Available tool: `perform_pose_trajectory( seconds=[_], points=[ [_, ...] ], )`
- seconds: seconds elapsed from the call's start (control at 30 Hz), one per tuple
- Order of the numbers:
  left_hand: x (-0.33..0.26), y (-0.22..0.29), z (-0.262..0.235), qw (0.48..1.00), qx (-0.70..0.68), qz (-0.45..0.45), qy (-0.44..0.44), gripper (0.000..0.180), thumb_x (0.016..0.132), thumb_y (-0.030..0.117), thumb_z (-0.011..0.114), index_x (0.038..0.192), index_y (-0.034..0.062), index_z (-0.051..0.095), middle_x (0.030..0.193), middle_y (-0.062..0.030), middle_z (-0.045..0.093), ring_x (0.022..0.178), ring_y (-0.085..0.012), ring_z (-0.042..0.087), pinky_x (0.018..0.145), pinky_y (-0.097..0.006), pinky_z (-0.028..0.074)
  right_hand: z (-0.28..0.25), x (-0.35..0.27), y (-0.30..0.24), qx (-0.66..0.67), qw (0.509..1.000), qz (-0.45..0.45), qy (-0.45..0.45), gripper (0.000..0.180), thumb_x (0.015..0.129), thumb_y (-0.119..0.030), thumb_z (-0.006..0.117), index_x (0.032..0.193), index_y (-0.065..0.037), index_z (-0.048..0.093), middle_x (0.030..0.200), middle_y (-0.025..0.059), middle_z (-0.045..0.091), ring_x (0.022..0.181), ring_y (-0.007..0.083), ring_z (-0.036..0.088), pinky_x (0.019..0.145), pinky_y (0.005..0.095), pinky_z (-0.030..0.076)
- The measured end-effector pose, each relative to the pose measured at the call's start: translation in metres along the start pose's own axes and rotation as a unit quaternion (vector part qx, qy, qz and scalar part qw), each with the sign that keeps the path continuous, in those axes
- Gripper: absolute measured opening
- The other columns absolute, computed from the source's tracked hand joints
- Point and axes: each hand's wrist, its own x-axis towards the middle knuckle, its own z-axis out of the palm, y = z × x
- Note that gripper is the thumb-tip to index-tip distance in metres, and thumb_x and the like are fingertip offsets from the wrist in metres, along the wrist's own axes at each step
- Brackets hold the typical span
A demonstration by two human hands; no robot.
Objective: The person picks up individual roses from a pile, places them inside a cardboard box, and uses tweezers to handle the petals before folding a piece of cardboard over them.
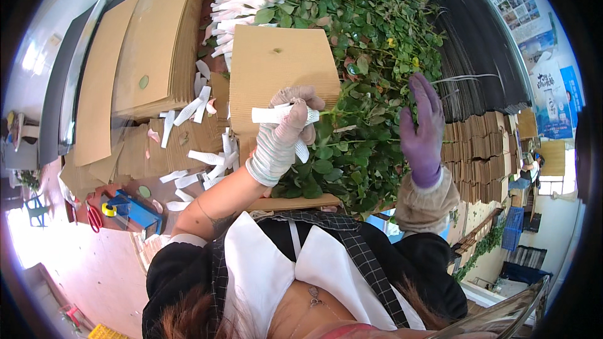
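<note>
My left hand (290, 127), in a pale striped knit glove, is closed round a flower bud in a white mesh sleeve (267, 115). The green stem comes out to the right of my fingers. Under this hand lies a tan corrugated cardboard sheet (279, 56). My right hand (422, 129), in a purple glove, is held up with its fingers stretched out and nothing in it. Beneath it spreads a thick heap of leafy green rose stems (370, 31). Several sleeved flower heads (242, 0) are stacked beyond the cardboard sheet, at the heap's left side.
Loose white sleeves (193, 110) and pink petals lie to the left, near stacked cardboard sheets (151, 44). Red scissors (94, 218) and a blue tape dispenser (133, 212) rest at the near left. Black sheets (480, 56) and folded cardboard (480, 157) are piled along the right.
</note>
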Motion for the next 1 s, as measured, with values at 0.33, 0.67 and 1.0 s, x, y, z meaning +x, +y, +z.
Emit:
perform_pose_trajectory(
  seconds=[0.33, 0.67, 1.0],
  points=[
    [-0.039, 0.017, 0.002, 0.972, 0.194, 0.073, 0.115, 0.031, 0.095, 0.029, 0.050, 0.097, 0.0004, 0.062, 0.080, -0.0050, 0.063, 0.073, -0.0141, 0.060, 0.066, -0.027, 0.048, 0.041, -0.015, -0.079, 0.158, 0.960, -0.143, -0.180, 0.038, 0.080, -0.013, 0.066, 0.117, -0.009, 0.056, 0.085, 0.0097, 0.062, 0.078, 0.0299, 0.060, 0.074, 0.0426, 0.046],
    [-0.210, 0.073, -0.167, 0.744, 0.586, -0.123, 0.297, 0.036, 0.092, 0.032, 0.053, 0.105, -0.0022, 0.055, 0.076, -0.0203, 0.055, 0.073, -0.0342, 0.059, 0.068, -0.041, 0.047, 0.028, -0.029, -0.052, 0.483, 0.873, -0.038, 0.047, 0.016, 0.089, -0.013, 0.063, 0.097, 0.001, 0.063, 0.086, 0.0129, 0.068, 0.072, 0.0245, 0.065, 0.066, 0.0329, 0.050],
    [-0.250, 0.093, -0.182, 0.558, 0.754, -0.261, 0.226, 0.041, 0.080, 0.026, 0.069, 0.112, 0.0022, 0.058, 0.097, -0.0204, 0.063, 0.090, -0.0381, 0.060, 0.079, -0.043, 0.048, 0.021, -0.045, -0.030, 0.502, 0.862, -0.024, 0.074, 0.029, 0.091, -0.026, 0.062, 0.103, 0.000, 0.060, 0.093, 0.0151, 0.067, 0.081, 0.0257, 0.065, 0.073, 0.0359, 0.051]
  ],
)
